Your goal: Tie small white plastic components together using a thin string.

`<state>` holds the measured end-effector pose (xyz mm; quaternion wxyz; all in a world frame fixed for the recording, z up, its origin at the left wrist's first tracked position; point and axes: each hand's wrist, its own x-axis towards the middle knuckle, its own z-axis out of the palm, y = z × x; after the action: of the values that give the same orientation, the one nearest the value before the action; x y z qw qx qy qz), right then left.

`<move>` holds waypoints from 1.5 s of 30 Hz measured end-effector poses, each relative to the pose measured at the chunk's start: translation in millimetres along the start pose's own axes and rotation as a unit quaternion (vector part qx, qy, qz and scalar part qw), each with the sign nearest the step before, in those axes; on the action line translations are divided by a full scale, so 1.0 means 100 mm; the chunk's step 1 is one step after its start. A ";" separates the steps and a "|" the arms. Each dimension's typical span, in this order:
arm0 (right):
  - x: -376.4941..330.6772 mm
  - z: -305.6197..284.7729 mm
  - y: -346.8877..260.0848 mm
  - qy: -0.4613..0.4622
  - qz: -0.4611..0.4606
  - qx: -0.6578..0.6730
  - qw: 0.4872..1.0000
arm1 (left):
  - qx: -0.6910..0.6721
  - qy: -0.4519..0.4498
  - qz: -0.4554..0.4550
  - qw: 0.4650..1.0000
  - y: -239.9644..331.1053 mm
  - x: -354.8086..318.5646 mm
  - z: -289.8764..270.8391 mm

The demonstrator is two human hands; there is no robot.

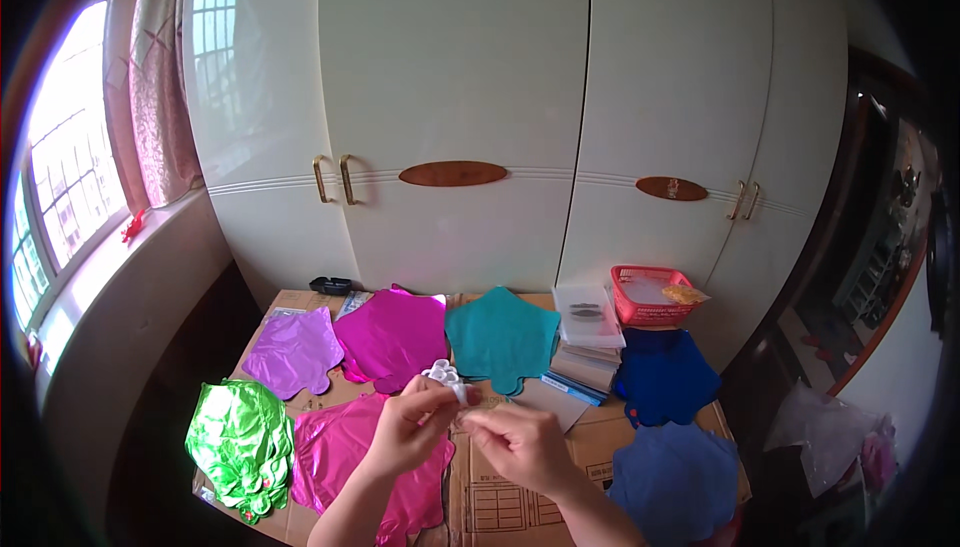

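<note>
Left hand (412,429): fingers pinched on one white looped item (440,373), held above cardboard (462,507), near centre. Right hand (525,447): fingers curled just beside; hold, if any, cannot be told. Around: seven coloured sheet piles (502,337); one red basket (648,316).

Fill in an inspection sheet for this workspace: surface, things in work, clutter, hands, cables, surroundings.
Surface: brown cardboard, printed in places.
Things in work: white looped item; around it flat pieces in light purple, magenta, teal, pink, crinkled shiny green, dark blue and greyish blue.
Clutter: pinkish-red basket with contents; pale boxy stack beside it; small black tray at the far left edge.
Hands: left hand pinches the white looped item; right hand close by, fingers bent, any grip unclear.
Cables: nothing seen.
Surroundings: white cabinet behind; barred window and curtain left; clear plastic bag right.
</note>
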<state>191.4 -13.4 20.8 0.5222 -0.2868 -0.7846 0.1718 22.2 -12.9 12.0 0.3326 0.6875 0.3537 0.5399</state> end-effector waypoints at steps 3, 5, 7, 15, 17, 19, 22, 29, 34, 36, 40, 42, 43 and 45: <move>0.05 -0.07 0.02 0.036 -0.008 -0.022 0.999 | 0.114 -0.048 -0.008 0.992 0.05 -0.03 -0.04; 0.05 -0.08 0.10 0.046 -0.025 -0.031 0.998 | 0.079 -0.096 -0.010 0.992 0.05 -0.03 -0.05; 0.04 -0.08 0.20 0.012 0.024 0.053 0.998 | -0.011 -0.125 -0.045 0.991 0.05 -0.02 -0.07; 0.01 0.10 0.28 -0.015 0.087 0.209 0.974 | -0.386 -0.089 -0.103 0.912 -0.17 -0.05 -0.03; -0.01 0.13 0.27 -0.011 0.114 0.176 0.978 | -0.398 -0.044 -0.093 0.912 -0.17 -0.04 0.03; -0.04 0.13 0.27 -0.026 0.157 0.188 0.969 | -0.260 -0.021 -0.043 0.964 -0.17 -0.02 0.05; -0.04 0.14 0.28 -0.031 0.226 0.260 0.938 | -0.053 0.006 0.032 0.998 -0.21 0.00 0.08; 0.01 0.08 0.24 -0.054 0.263 0.352 0.897 | -0.045 -0.005 0.011 0.999 -0.17 0.01 0.06; 0.03 -0.13 0.36 -0.068 0.113 0.216 0.967 | -0.233 -0.040 -0.103 0.966 -0.18 0.02 -0.04; 0.06 -0.16 0.40 -0.053 0.048 0.179 0.981 | -0.258 -0.097 -0.144 0.950 -0.20 -0.01 -0.08; 0.02 -0.12 0.52 -0.186 0.135 0.403 0.886 | -0.215 -0.188 -0.181 0.941 -0.08 0.02 -0.09; 0.03 -0.12 0.53 -0.197 0.149 0.434 0.866 | -0.238 -0.203 -0.163 0.936 -0.15 0.01 -0.10; 0.04 -0.13 0.51 -0.208 0.157 0.441 0.859 | -0.247 -0.212 -0.157 0.932 -0.19 0.01 -0.11; 0.06 -0.14 0.48 -0.219 0.190 0.461 0.839 | -0.261 -0.219 -0.162 0.926 -0.20 0.00 -0.11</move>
<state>215.4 27.5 3.6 0.3654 -0.1109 -0.6388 0.6679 8.9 -1.5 -2.4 0.6525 0.6110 0.2246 0.3880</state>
